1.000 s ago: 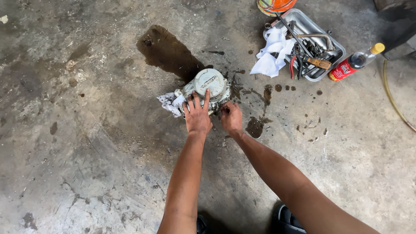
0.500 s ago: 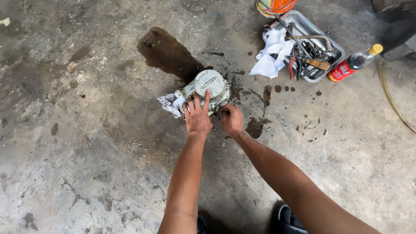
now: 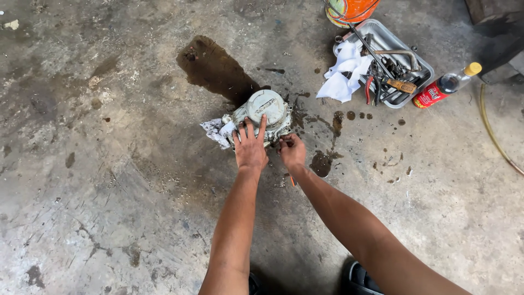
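Note:
A pale grey metal engine cover point(image 3: 265, 109) lies on a stained concrete floor, partly on a dirty white rag point(image 3: 216, 131). My left hand point(image 3: 250, 147) presses flat on its near edge, fingers spread. My right hand point(image 3: 292, 152) is closed against the cover's right near corner; a small orange-handled tool point(image 3: 292, 180) shows just under the wrist. What the right fingers grip is hidden.
A dark oil stain point(image 3: 215, 68) spreads behind the cover, with smaller spots point(image 3: 322, 162) to the right. A metal tray point(image 3: 419, 66) of tools with a white cloth point(image 3: 344, 76) sits far right, beside a red-labelled bottle point(image 3: 445, 86), an orange container point(image 3: 352, 9) and a hose point(image 3: 494, 134).

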